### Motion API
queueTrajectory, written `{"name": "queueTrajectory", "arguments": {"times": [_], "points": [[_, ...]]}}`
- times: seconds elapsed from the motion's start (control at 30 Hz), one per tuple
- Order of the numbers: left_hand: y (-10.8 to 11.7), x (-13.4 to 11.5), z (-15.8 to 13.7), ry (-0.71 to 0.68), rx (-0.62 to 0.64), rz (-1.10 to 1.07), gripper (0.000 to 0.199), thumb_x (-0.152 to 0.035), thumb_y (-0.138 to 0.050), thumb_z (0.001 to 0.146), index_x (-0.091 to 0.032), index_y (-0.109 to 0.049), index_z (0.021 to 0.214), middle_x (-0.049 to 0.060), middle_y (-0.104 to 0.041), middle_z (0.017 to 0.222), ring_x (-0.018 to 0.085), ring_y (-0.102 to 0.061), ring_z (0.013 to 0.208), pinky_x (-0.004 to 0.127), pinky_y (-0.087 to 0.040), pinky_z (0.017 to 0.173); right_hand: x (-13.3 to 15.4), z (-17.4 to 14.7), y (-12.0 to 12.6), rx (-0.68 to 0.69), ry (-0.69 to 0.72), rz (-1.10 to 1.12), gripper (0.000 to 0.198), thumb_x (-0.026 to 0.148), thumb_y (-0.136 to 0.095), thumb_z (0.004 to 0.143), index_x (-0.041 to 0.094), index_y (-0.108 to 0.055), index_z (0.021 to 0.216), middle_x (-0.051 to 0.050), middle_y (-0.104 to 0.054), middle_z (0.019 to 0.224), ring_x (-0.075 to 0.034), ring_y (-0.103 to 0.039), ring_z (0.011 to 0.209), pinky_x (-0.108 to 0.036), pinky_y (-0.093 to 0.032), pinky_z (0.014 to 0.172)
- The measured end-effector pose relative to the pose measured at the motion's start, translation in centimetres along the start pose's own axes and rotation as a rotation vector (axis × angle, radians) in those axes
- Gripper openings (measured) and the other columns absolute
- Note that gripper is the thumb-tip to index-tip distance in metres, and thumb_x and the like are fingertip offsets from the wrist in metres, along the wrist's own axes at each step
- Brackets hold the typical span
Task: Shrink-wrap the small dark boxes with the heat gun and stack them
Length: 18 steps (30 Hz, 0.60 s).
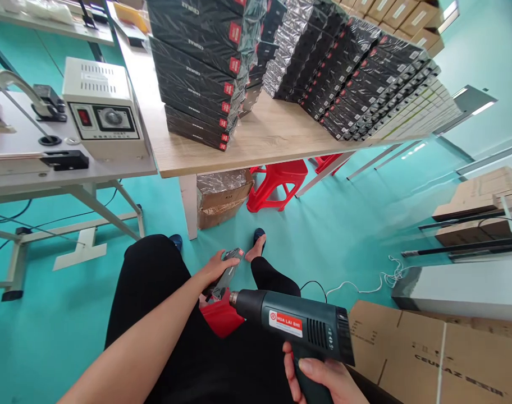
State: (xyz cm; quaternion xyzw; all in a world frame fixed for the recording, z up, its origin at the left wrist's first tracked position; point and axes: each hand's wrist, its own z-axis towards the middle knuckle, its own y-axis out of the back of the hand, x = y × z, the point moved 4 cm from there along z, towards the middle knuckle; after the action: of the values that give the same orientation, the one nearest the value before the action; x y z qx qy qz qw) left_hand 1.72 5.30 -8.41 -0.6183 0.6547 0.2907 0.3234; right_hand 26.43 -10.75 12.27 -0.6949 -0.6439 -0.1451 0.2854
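Observation:
Between my knees, my left hand [216, 268] grips a small black box [226, 280] with a red corner label; the box is tilted and looks wrapped in clear film. My right hand [319, 376] is wrapped round the handle of a dark green heat gun [289, 320] with a red and white label. The gun's metal nozzle points left toward the lower end of the box, a short gap apart. Part of a red stool [221, 317] shows beneath the box.
A wooden table [277, 132] ahead carries stacked black boxes [192, 73] and more film-wrapped rows [344, 73]. Left stands a beige machine [100, 106] with a dial. Under the table are a carton [222, 202] and a red stool [279, 179]. Large cartons [441, 353] and a white cord [361, 289] lie right.

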Motion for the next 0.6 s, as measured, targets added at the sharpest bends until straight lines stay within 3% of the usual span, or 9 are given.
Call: {"name": "queueTrajectory", "arguments": {"times": [0.17,0.4,0.6], "points": [[0.3,0.6,0.6,0.026,-0.113,0.065,0.096,-0.059,-0.079,0.05,-0.019,-0.05,0.132,0.022,-0.043,0.143,0.042,-0.041,0.127,0.04,-0.032,0.097,0.1,0.7,-0.6,0.057,0.021,-0.058,0.039,0.04,-0.073,0.071,0.015,-0.068,0.101,-0.009,-0.068,0.084,-0.017,-0.061,0.062,-0.029,-0.046,0.056],[0.3,1.9,1.4,0.04,-0.119,-0.004,0.088,-0.068,-0.07,0.058,-0.019,-0.054,0.13,0.021,-0.044,0.143,0.044,-0.039,0.129,0.044,-0.027,0.101,0.8,1.9,-1.0,0.053,0.091,-0.077,0.035,0.035,-0.068,0.077,0.012,-0.066,0.104,-0.009,-0.068,0.085,-0.017,-0.061,0.063,-0.029,-0.048,0.056],[0.1,2.1,1.2,0.001,-0.071,-0.078,0.078,-0.063,-0.068,0.065,-0.017,-0.058,0.127,0.019,-0.044,0.143,0.043,-0.03,0.135,0.045,-0.024,0.105,3.5,5.9,-1.1,-0.013,0.238,-0.085,0.03,0.034,-0.067,0.079,0.012,-0.066,0.1,-0.008,-0.068,0.081,-0.017,-0.061,0.063,-0.03,-0.05,0.056]]}}
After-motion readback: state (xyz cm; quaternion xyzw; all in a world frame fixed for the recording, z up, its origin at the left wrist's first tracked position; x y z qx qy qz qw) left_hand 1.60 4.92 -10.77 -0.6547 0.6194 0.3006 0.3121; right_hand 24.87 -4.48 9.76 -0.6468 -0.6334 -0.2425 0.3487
